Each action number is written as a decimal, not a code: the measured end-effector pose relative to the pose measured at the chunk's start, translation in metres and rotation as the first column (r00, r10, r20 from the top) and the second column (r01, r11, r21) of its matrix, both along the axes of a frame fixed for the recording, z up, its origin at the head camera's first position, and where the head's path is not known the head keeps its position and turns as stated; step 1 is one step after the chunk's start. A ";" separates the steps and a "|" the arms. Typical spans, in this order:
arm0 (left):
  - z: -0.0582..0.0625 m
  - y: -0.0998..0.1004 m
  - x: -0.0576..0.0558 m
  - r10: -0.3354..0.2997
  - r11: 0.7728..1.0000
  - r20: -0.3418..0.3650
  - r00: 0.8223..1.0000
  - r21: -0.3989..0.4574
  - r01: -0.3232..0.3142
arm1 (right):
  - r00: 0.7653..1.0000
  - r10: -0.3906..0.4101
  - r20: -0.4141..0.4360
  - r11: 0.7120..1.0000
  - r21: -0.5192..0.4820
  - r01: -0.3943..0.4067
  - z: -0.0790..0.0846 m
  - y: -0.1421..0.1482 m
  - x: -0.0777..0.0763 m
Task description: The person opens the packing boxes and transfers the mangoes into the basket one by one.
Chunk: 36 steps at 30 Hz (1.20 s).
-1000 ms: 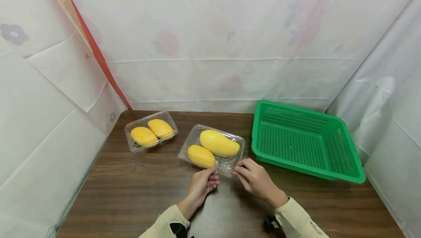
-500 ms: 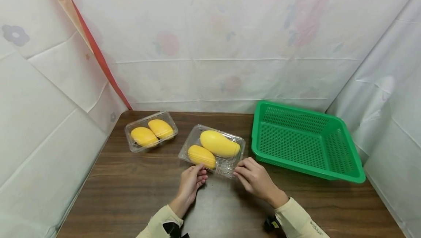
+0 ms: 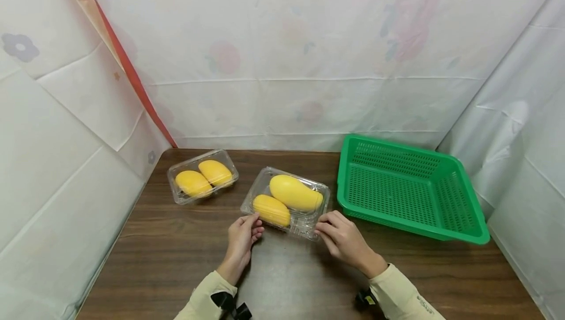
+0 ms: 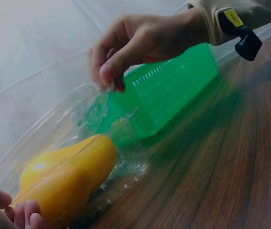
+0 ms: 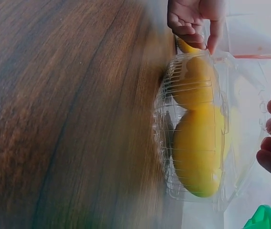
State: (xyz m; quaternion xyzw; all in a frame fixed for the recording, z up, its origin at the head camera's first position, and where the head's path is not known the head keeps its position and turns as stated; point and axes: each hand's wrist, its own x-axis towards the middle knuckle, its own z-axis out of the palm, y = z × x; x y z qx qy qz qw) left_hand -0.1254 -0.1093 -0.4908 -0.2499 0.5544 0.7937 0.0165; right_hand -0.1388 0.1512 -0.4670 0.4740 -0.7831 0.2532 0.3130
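Two yellow mangoes [image 3: 295, 193] lie in a clear plastic clamshell box [image 3: 304, 229] at the middle of the table. Its lid [image 5: 244, 157] is tilted up over the fruit in the right wrist view. At the box's near left corner, my left hand [image 3: 242, 241] pinches the rim between thumb and forefinger, the other fingers curled. My right hand [image 3: 345, 242] pinches the lid's edge at the near right corner, as the left wrist view shows from the side. Part of the left hand's fingers [image 4: 28, 213] appears low in that view.
A second clear box [image 3: 178, 198] with two mangoes [image 3: 193, 183] stands at the back left. The green perforated basket [image 3: 406, 149] is on the right, close behind my right hand. Printed white cloth [image 3: 282, 55] walls in the dark wooden table [image 3: 185, 261] at the back and sides.
My left hand has slid left along the box's near edge, from its middle to the left corner. The right hand stays at the right corner; the box has shifted barely to the right.
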 end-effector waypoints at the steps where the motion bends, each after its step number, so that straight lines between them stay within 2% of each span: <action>1: 0.000 -0.001 -0.001 0.007 1.000 -0.001 1.000 -0.001 -0.007 | 1.000 0.001 0.000 1.000 0.000 -0.001 0.000 0.000 0.000; 9: -0.003 -0.006 -0.004 0.069 0.997 -0.017 0.997 -0.027 -0.070 | 1.000 0.003 0.030 1.000 0.001 -0.003 0.000 0.001 0.001; 14: -0.003 -0.008 -0.004 0.080 0.994 -0.058 0.995 -0.076 -0.084 | 0.999 -0.008 0.042 1.000 -0.003 0.009 -0.001 0.001 0.000; 17: -0.004 -0.010 -0.005 0.080 0.987 -0.086 0.993 -0.133 -0.091 | 0.998 -0.019 0.060 1.000 0.002 0.019 -0.003 0.002 0.001; 21: -0.006 -0.013 -0.007 0.073 0.979 -0.089 0.993 -0.182 -0.089 | 0.998 -0.020 0.064 1.000 0.004 0.020 -0.004 0.003 0.000; 28: -0.006 -0.016 -0.009 0.074 0.983 -0.083 0.994 -0.164 -0.087 | 0.997 -0.024 0.068 1.000 -0.004 0.025 -0.005 0.004 0.000; 36: -0.005 -0.017 -0.004 0.055 0.986 -0.068 0.996 -0.154 -0.065 | 0.996 -0.048 0.075 0.999 -0.011 0.049 -0.008 0.006 0.001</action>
